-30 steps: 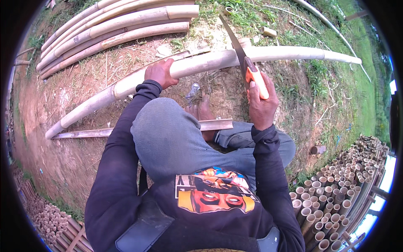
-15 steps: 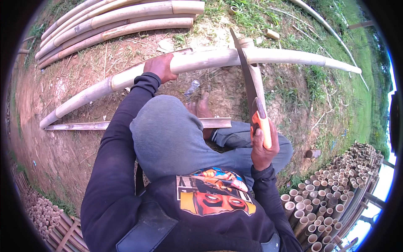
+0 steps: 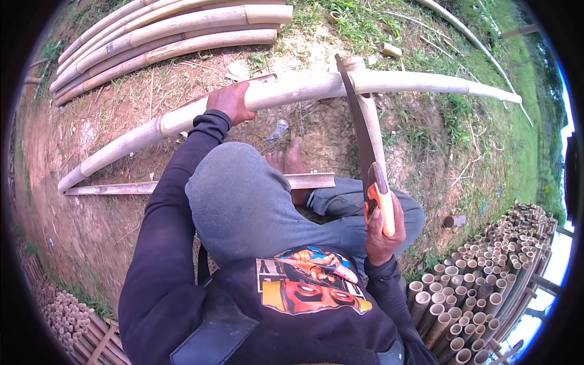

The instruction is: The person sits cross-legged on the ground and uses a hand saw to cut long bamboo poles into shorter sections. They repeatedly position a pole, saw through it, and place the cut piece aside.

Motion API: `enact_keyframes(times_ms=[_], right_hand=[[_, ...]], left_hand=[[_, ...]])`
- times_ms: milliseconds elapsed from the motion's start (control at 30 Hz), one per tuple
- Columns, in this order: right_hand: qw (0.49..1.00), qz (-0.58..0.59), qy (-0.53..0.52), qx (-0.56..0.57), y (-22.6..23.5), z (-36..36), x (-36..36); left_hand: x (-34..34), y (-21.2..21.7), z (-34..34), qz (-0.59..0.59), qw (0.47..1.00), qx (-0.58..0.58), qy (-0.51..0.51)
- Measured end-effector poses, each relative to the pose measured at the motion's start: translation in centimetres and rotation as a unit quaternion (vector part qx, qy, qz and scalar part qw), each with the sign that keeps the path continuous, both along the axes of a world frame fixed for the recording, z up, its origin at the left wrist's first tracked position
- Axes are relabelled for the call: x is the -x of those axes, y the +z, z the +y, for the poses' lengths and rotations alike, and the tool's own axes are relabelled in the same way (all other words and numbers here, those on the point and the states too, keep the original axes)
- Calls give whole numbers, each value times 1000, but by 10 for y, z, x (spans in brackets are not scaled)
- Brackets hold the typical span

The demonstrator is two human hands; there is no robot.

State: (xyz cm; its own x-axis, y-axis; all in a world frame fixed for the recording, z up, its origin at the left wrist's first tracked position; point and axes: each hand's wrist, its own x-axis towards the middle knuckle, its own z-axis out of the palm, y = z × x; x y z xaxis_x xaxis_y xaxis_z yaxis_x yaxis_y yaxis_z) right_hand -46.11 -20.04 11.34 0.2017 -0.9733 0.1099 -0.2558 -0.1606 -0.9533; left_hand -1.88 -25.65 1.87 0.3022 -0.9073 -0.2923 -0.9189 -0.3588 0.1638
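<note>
A long, pale bamboo pole (image 3: 298, 87) lies across in front of me, from the far right down to the left. My left hand (image 3: 232, 102) is closed around it, left of the middle. In my right hand (image 3: 384, 230) is the orange handle of a handsaw (image 3: 360, 126). The saw's dark blade crosses the pole right of the middle, its tip reaching just past the far side. Below the blade, a bamboo piece (image 3: 370, 125) runs from under the pole toward me. How deep the blade sits is hidden.
Several bamboo poles (image 3: 182, 29) are stacked at the far left. A split bamboo strip (image 3: 310, 180) lies by my bare foot (image 3: 294, 157). Upright bundles of cut bamboo (image 3: 468, 292) stand at the near right, others (image 3: 64, 316) at the near left. A short offcut (image 3: 390, 49) lies on the grass.
The saw has slid back toward me, so less of its tip sticks out beyond the pole. My right hand has drawn back with it; my left hand keeps its hold.
</note>
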Motion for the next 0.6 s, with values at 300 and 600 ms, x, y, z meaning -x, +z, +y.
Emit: enact_keyframes(times_ms=[300,600], right_hand=[[999,-15,9,30,-40,-121,-80],[998,-68,15,-12,-11,-14,-9]], left_hand=[[2,8,0,18,1000,-13,12],[-3,-8,2,9,1000,24,-6]])
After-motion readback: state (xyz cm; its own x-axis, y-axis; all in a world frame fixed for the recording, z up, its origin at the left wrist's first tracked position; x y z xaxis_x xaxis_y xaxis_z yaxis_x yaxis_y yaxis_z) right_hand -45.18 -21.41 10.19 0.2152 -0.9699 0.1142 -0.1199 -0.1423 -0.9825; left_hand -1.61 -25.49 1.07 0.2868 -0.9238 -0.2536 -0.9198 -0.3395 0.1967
